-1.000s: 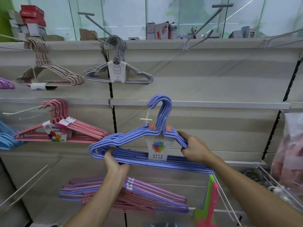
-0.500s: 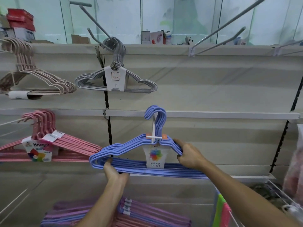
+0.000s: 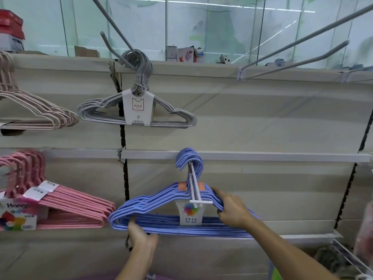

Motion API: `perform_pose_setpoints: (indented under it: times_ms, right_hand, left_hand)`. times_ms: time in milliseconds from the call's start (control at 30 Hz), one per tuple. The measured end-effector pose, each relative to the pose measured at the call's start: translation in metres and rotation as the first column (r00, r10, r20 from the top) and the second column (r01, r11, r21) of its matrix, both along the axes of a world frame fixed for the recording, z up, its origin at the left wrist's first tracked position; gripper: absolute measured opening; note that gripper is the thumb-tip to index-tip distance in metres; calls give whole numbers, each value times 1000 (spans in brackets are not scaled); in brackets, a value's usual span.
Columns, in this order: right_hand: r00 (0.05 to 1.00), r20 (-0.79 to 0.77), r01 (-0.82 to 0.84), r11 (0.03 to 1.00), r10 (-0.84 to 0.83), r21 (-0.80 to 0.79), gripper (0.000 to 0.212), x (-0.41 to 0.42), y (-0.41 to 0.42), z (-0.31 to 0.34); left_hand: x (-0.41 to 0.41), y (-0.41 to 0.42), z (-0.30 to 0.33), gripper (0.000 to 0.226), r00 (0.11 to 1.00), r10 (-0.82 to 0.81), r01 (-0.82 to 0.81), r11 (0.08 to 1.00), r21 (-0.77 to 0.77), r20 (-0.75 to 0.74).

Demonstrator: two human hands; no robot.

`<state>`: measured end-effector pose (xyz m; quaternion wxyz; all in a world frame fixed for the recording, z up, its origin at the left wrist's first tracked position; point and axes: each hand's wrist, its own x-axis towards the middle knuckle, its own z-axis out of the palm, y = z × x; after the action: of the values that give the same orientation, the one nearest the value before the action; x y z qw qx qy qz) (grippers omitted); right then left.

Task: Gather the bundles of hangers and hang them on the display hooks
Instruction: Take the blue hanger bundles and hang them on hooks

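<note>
Both hands hold the blue hanger bundle point(image 3: 161, 207) against the shelving wall. The left hand point(image 3: 141, 236) grips its lower bar near the left end, and the right hand point(image 3: 232, 211) curls round its right shoulder. The bundle's hooks sit over a white display hook point(image 3: 194, 183) (label facing out). A grey bundle point(image 3: 139, 110) hangs above, pink bundles point(image 3: 66, 207) to the left.

Small cartons point(image 3: 185, 54) and red boxes point(image 3: 11, 24) atop the shelving, before glass panels point(image 3: 137, 25).
</note>
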<state>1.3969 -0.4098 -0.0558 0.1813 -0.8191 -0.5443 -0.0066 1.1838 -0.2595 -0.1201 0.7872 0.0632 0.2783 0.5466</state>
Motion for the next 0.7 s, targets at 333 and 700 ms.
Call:
perform_pose_setpoints:
  times_ms: [333,700]
  right_hand:
    - [1000,28,-7,997,9,-83,89,1,5,-6]
    - [989,133,72,993,-59,-94,77,-8,-11,-6]
  left_hand:
    - [-4,10,-10,20,986,-161,159,986,-42,-38]
    - [-18,4,-19,26,901,-381,372,925,-82,-208]
